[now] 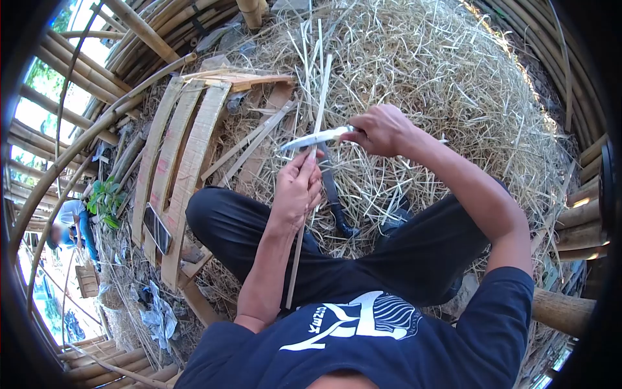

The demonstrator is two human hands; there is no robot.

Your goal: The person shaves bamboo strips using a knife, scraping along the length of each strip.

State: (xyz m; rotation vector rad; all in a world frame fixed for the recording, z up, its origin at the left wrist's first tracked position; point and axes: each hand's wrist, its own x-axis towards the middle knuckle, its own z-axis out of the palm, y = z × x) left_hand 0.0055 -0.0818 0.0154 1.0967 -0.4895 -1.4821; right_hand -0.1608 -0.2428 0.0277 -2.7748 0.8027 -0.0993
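My left hand (298,185) is closed around a long thin bamboo strip (323,91), which runs from the shavings above down past my left thigh. In my right hand (382,131) is a knife (311,139), its pale blade pointing left and lying across the strip just above my left fingers. Part of the knife's handle is hidden by my right fingers. Below the blade, between my legs, lies a dark-bladed tool with a black handle (341,220). Its upper end is partly covered by the knife and strip.
A heap of pale shavings (440,71) spreads in front of me. On the left is a slatted wooden pallet (194,155) with a phone (157,228) on it. Bamboo poles (71,123) form a fence around. Another person (71,223) bends beyond it at far left.
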